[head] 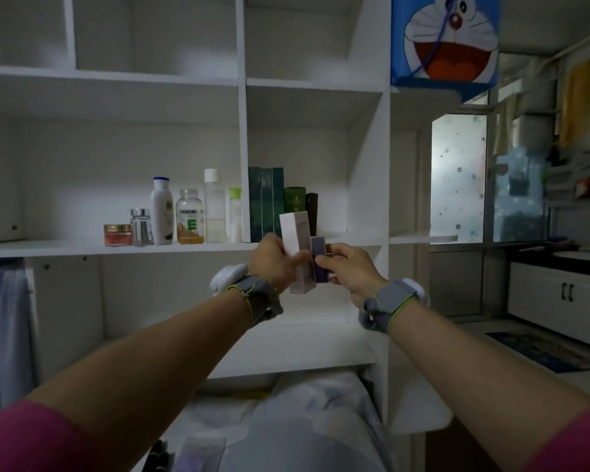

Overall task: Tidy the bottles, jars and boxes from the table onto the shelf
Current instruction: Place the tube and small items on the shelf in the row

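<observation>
**At the shelf's right bay: two boxes, two hands, little room for error**

Just in front of the middle board of the white shelf (184, 248), the person holds two cartons side by side and apparently touching. The left hand (273, 264) is curled round the lower half of a tall white box (295, 240), which stands upright and juts out both above and below the fist. The right hand (349, 270) pinches a shorter purple box (319, 258) between thumb and fingertips, gripping its lower part. Both boxes sit nearer than the board's edge, level with the right bay.

The likeliest trouble lies in that bay. A row of tall dark green boxes (266, 202) stands at its left, then a shorter green box (294, 199) and a dark box (312, 209), directly beyond the white box. Pushing straight in would probably knock the row over like dominoes. The free board lies further right, so both cartons would need to shift that way first.

The purple box is the weaker hold. A fingertip pinch low on it could let it twist or drop, especially if the white box rubs against it as the hands part. Setting both down together also risks one tipping as the fingers withdraw.

Bottles and jars in the left bay, including a white lotion bottle (162, 212) and a vitamin E jar (189, 218), stand well apart from the hands.
</observation>
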